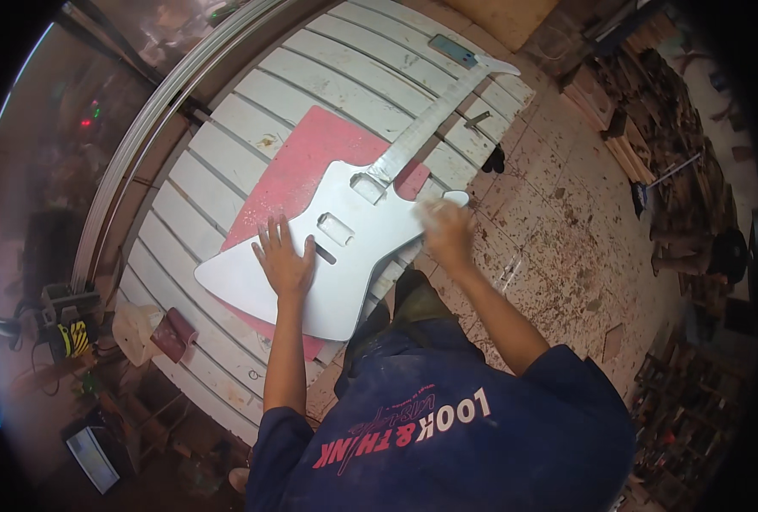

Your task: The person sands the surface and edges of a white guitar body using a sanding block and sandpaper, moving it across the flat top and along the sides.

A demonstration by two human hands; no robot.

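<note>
A white, angular electric guitar body [345,282] lies flat on a pink-red sheet [285,162], its cut-out cavities facing up. Its pale neck [434,115] points to the far right and ends in a bare headstock. My left hand [287,263] rests on the body with fingers spread, beside the small slot, holding nothing. At the right-hand edge of the body, near the pointed horn, is my right hand [447,232]. Motion smears its fingers, so whether anything is in them does not show.
The slatted white table [178,205] carries a phone [453,49] near the headstock, a small metal piece [478,119] by the neck, and a dark red roll [174,333] at the near left. A metal rail [131,162] runs along the left. Stacked wood [630,145] stands at right.
</note>
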